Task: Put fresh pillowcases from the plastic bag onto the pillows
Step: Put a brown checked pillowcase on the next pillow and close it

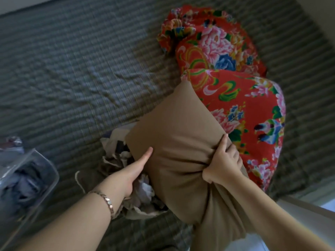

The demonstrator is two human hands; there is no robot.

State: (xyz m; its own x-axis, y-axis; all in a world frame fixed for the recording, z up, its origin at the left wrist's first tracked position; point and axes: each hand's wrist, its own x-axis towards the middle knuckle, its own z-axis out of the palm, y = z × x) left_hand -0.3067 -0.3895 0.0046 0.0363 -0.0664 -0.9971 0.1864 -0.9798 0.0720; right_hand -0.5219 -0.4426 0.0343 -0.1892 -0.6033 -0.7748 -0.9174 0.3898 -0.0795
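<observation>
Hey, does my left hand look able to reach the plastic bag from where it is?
Probably yes. The left hand only rests against the tan pillow, the plastic bag lies just to its left on the bedcover, and nothing stands between them.

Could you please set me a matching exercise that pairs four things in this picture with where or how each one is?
Things:
1. tan pillowcase
2. red floral pillow
3. plastic bag
4. bracelet

Places or states:
A. at the picture's left edge, bluish cloth inside
B. on the wrist of the left hand
C. bunched in the grip of the right hand
D. lying on the bed, to the right of the tan one

Pairs: 1-C, 2-D, 3-A, 4-B
</observation>
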